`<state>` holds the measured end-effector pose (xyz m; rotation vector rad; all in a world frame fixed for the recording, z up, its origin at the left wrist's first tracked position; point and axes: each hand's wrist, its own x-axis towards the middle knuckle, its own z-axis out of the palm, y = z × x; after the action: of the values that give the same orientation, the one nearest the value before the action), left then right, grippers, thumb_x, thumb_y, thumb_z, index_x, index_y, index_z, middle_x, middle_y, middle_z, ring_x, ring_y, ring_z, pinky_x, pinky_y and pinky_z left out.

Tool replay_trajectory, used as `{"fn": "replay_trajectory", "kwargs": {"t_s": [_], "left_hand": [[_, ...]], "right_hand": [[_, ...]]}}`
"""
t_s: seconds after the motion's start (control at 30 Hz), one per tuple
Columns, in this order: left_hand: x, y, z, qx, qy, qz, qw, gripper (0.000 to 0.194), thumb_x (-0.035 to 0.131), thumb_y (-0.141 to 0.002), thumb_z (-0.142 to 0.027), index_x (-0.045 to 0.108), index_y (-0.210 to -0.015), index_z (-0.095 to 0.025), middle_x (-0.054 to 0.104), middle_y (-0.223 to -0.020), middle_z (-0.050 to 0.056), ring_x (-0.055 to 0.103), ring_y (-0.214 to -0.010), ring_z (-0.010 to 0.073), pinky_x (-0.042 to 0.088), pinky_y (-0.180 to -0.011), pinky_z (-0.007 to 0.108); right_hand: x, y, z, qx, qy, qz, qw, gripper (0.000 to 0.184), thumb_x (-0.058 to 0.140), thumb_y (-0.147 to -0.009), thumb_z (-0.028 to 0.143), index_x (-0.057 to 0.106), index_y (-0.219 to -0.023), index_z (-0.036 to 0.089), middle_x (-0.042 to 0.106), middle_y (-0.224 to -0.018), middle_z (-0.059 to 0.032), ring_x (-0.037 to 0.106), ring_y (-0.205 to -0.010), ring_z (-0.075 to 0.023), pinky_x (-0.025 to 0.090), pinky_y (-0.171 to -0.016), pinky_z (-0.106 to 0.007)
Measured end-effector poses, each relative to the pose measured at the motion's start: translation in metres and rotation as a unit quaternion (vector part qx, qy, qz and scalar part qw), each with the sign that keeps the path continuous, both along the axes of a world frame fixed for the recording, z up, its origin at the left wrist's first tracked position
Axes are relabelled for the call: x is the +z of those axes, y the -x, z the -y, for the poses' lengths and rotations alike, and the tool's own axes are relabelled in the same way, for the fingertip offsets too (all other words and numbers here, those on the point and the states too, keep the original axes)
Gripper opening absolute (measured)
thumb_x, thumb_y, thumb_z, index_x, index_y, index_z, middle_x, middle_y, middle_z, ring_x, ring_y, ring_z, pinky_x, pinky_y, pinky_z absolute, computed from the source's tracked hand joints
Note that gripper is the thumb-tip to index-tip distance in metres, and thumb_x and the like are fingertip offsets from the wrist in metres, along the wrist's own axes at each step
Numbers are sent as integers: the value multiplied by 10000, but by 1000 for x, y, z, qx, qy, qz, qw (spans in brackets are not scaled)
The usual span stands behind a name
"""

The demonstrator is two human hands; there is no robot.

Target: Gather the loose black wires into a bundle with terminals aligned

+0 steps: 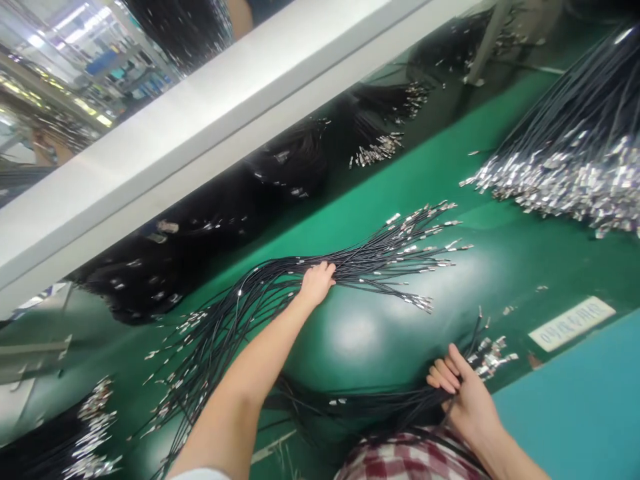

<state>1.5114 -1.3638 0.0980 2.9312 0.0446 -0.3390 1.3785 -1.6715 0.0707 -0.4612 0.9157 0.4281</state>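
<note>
A loose bundle of thin black wires with silvery metal terminals at both ends lies across the green work surface. My left hand is closed over the middle of that bundle, its fingers curled on the wires. Nearer my body, my right hand grips a second bunch of black wires close to one end. Its metal terminals stick out past my fingers. The far end of this second bunch is partly hidden behind my left arm.
A big pile of black wires with terminals lies at the right, another stack at lower left. Darker wire bundles sit beneath a pale metal beam. A white label is stuck near the surface's front edge.
</note>
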Motion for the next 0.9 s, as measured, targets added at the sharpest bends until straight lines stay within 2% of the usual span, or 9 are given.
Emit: {"fn": "replay_trajectory", "kwargs": {"t_s": [0.07,0.2,0.33,0.4,0.47,0.6,0.73,0.83,0.9], "left_hand": [[8,12,-4,-34,9,6,999,152,565,-906,-207,612,-1050,-218,589,-1126,116,566,-1038,272,407,-903,370],[17,72,13,-91,-59,52,993,267,375,-996,-279,633,-1013,-212,639,-1060,122,550,-1063,273,372,-933,421],[-4,142,55,-199,-65,-87,974,256,373,-995,-232,626,-1007,-192,677,-896,79,612,-897,231,411,-847,391],[-13,167,68,-204,-57,-164,963,236,387,-979,-176,617,-1030,-183,687,-876,68,636,-840,214,430,-809,372],[-14,181,67,-169,-65,-199,963,235,392,-965,-149,612,-1046,-174,693,-898,77,649,-862,222,443,-803,370],[0,183,54,-127,-111,-178,970,182,471,-901,-112,615,-1001,-160,665,-1034,117,606,-1028,283,451,-864,422],[-12,171,78,-169,-29,-91,981,306,592,-864,-171,547,-1166,-154,563,-1259,141,521,-1162,289,439,-953,428],[-32,158,106,-169,40,-78,982,104,508,-914,-154,571,-996,-154,612,-1070,113,559,-1023,258,462,-890,401],[-36,151,116,-133,105,-56,984,129,433,-946,-152,541,-878,-169,595,-921,79,564,-883,220,471,-817,366]], "right_hand": [[1,-1,0,-4,-10,0,1000,518,795,-707,351,322,-560,204,259,-434,100,220,-387,-55,337,-395,-213],[-3,1,3,-2,-29,9,1000,511,807,-702,350,341,-557,199,272,-431,102,243,-387,-55,372,-405,-217],[-9,5,7,-3,-24,12,1000,439,770,-754,335,401,-564,190,283,-441,99,260,-392,-54,401,-421,-218],[-10,7,7,-11,-2,-4,1000,302,715,-812,310,512,-636,174,282,-446,103,262,-390,-53,397,-417,-207],[-10,8,8,-18,22,-28,999,165,654,-867,284,610,-774,154,281,-450,107,274,-389,-54,395,-412,-198],[-8,7,9,-16,46,-53,997,147,611,-897,248,665,-951,122,399,-493,80,333,-405,-54,416,-409,-192],[-10,6,10,-14,58,-49,997,138,626,-876,215,683,-930,101,551,-611,16,358,-414,-44,426,-400,-193],[-13,11,12,-24,53,-36,998,131,667,-843,232,691,-860,105,509,-584,30,354,-419,-46,439,-411,-198],[-13,16,12,-27,49,-18,998,165,745,-776,258,697,-841,114,492,-585,42,342,-426,-38,442,-422,-191]]}}
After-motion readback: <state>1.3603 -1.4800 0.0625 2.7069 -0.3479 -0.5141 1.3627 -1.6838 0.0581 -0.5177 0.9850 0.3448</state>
